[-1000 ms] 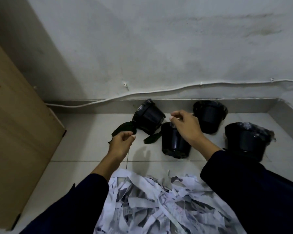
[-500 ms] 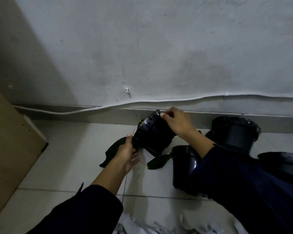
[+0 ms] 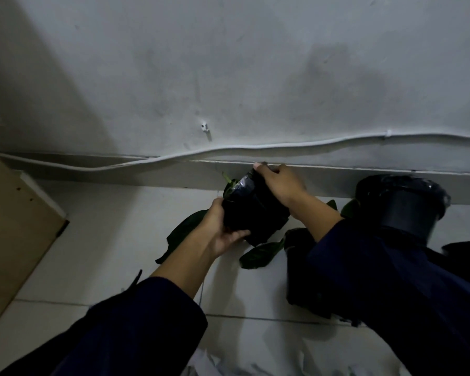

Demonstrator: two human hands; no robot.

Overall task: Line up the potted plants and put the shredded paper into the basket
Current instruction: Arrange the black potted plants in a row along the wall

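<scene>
Black pot [image 3: 251,210] tilted, left hand [image 3: 220,232] and right hand [image 3: 280,183] fingers gripping it, no readable label

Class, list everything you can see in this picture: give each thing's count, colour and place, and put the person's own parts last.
tilted pot: one, black, by the skirting, held in both hands
upright pots: at least two, black, right, one part hidden by the sleeve
leaves: several, dark green, on the floor tiles round the pots
shredded paper: a pile, white, bottom edge
cable: one, white, along the wall
board: one, brown wood, far left
left hand: grips the tilted pot's base
right hand: grips its rim
sleeves: two, dark blue
</scene>
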